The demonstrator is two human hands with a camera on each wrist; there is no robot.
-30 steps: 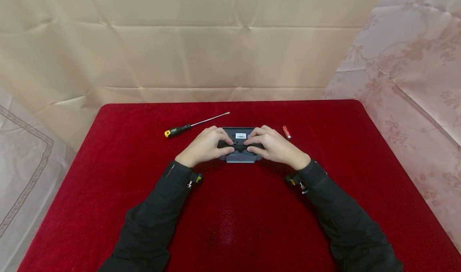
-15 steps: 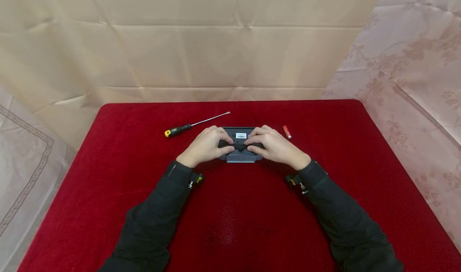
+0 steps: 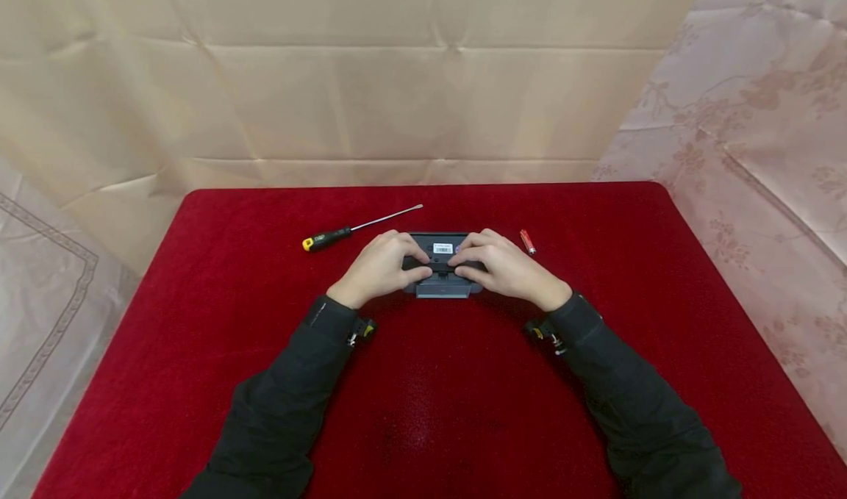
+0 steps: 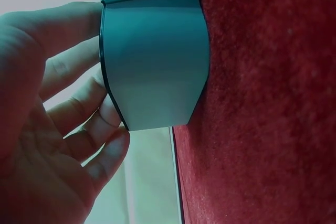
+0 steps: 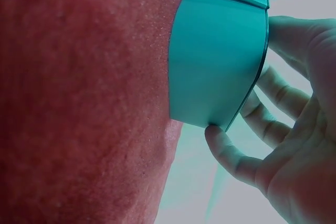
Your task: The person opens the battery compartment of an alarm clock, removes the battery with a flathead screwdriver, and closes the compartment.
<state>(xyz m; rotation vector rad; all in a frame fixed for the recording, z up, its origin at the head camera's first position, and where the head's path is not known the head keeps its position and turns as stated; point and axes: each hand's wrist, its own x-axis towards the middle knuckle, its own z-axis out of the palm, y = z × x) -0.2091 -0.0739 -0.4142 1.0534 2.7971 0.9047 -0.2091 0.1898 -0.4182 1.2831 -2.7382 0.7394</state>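
Observation:
A dark grey boxy device with a white barcode label sits mid-table, its labelled face up. A dark strip crosses that face between the hands. My left hand holds the device's left part, with thumb and bent fingers either side of the strip. My right hand mirrors it on the right part. In the left wrist view the angular side of the device stands on the cloth. The right wrist view shows a little finger touching the end of the device. What lies beneath the fingertips is hidden.
A screwdriver with a black and yellow handle lies back left, its shaft toward the middle. One red battery lies to the right of the device. Red cloth covers the table; pale drapes hang behind.
The left hand and wrist have shifted very slightly to the right. Both hands stay on the device; the screwdriver and battery have not moved.

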